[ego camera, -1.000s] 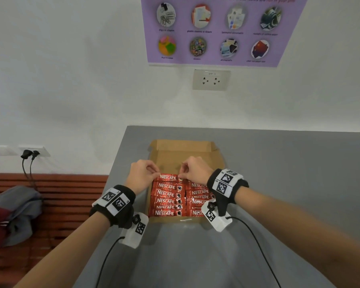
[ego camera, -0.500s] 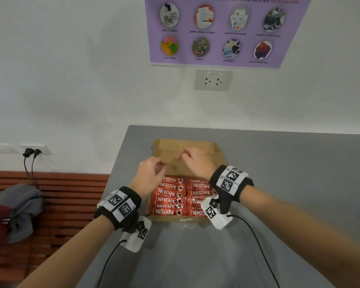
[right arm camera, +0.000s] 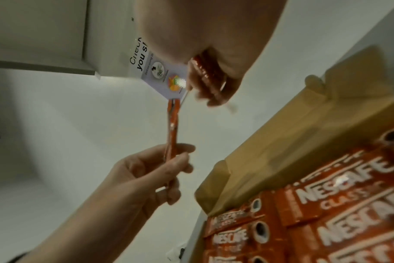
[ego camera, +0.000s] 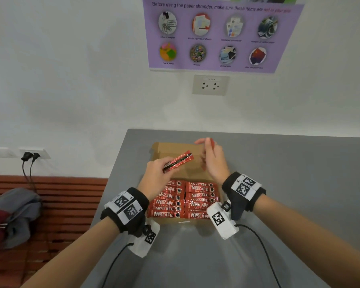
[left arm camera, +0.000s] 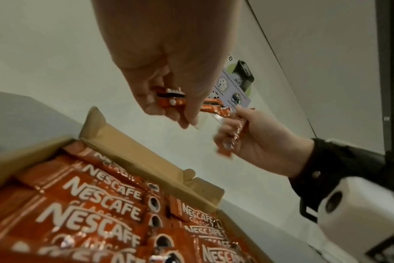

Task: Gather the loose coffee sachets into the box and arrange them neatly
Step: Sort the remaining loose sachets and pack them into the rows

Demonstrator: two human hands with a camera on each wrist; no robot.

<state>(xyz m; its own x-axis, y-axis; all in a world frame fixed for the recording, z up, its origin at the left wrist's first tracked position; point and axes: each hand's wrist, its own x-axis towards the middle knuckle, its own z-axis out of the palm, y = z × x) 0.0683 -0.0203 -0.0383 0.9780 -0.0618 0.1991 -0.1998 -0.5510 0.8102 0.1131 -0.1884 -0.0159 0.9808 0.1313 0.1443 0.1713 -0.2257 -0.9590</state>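
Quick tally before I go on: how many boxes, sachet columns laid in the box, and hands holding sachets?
Box: 1
Sachet columns in it: 2, left column and right column
Hands gripping sachets: 2, left hand and right hand
Total: 5

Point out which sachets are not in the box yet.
The sachets in the left hand at and the one in the right hand at; all others lie flat in the box.

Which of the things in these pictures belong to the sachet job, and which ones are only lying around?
Belong to the job:
- cardboard box
- packed sachets in two columns
- sachets held by the left hand
- sachets held by the right hand

Only lying around:
- shredder poster
- wall socket
- plugged cables
- bench
- grey clothing
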